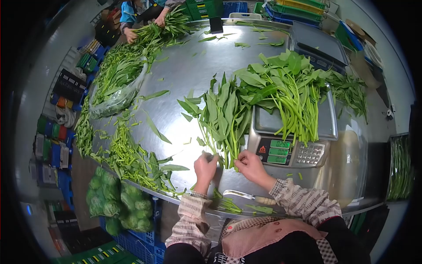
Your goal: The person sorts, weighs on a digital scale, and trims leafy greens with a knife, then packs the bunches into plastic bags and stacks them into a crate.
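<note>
A bunch of leafy green stems (pixel 224 114) lies on the metal table, its cut ends toward me. My left hand (pixel 205 168) is at the left of the stem ends, fingers closed near a stem. My right hand (pixel 252 167) pinches the stems at their lower right. Beside it, a digital scale (pixel 291 152) with lit green displays carries a larger pile of greens (pixel 299 97). A knife with a wooden handle (pixel 265 200) lies near the table's front edge, close to short cut stem pieces (pixel 228 205).
Loose greens (pixel 118 75) and a clear plastic bag (pixel 118 101) cover the left side. A co-worker's hands (pixel 161 18) handle greens at the back left. A black phone-like object (pixel 216 25) stands at the back. Cabbages in net bags (pixel 104 196) sit below left.
</note>
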A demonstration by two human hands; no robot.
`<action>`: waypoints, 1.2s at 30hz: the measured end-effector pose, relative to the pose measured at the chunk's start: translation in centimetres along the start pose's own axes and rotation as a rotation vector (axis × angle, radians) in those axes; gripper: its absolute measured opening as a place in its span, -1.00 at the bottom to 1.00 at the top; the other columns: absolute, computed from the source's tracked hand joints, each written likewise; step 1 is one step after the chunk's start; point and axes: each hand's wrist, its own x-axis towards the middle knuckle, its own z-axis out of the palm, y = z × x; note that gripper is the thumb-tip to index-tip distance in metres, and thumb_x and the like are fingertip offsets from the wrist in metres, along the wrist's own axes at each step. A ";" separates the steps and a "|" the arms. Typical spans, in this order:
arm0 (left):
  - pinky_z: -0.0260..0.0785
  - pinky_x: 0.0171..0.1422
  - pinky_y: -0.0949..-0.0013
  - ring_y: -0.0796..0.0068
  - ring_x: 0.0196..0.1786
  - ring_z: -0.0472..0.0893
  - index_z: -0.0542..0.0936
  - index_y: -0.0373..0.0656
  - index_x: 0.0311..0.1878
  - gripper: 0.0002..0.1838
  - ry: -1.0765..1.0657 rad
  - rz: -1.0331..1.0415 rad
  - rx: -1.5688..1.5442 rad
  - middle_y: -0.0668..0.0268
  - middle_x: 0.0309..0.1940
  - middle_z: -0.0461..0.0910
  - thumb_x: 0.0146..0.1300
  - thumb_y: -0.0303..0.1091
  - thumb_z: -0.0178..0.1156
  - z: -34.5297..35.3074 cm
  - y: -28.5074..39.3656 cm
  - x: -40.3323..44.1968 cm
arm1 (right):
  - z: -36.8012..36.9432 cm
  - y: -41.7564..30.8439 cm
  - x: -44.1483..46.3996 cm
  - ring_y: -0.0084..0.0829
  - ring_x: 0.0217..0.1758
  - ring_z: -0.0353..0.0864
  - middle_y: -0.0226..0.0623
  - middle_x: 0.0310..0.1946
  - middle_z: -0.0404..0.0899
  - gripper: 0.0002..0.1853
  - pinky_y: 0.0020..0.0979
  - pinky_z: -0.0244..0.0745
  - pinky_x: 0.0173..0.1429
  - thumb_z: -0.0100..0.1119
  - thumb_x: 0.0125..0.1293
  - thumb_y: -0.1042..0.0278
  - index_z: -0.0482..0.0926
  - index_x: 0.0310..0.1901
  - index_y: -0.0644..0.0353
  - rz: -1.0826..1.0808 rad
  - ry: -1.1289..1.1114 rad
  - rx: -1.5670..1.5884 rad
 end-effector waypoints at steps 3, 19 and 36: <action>0.47 -0.32 0.36 0.46 -0.49 0.61 0.67 -0.37 -0.32 -0.76 -0.035 -0.050 -0.121 0.19 -0.54 0.65 0.07 -0.35 0.37 1.3 -1.3 0.6 | 0.1 -1.3 -0.8 -0.55 -0.56 0.56 -0.22 -0.58 0.57 -0.83 -0.45 0.43 -0.47 0.22 0.27 0.43 0.49 -0.29 0.38 -0.064 -0.002 0.045; 0.49 -0.30 0.36 0.33 -0.38 0.61 0.46 -0.38 0.10 -0.70 -0.566 -0.581 -1.296 0.04 -0.18 0.59 0.32 -0.53 -0.03 2.1 6.2 -0.4 | -3.6 -7.5 1.6 -0.60 -0.43 0.54 -0.27 -0.41 0.60 -0.76 -0.46 0.48 -0.38 0.26 0.26 0.36 0.56 -0.17 0.40 -0.195 -0.367 -0.164; 0.51 -0.31 0.34 0.25 -0.35 0.65 0.01 -0.30 0.47 -0.35 -0.578 -0.513 -1.110 -0.05 -0.19 0.62 0.36 -0.53 -0.03 3.0 4.7 0.2 | -22.4 -8.8 1.7 -0.41 -0.58 0.54 -0.17 -0.63 0.52 -0.71 -0.32 0.41 -0.45 0.24 0.23 0.26 0.50 -0.38 0.38 -0.016 0.183 -0.416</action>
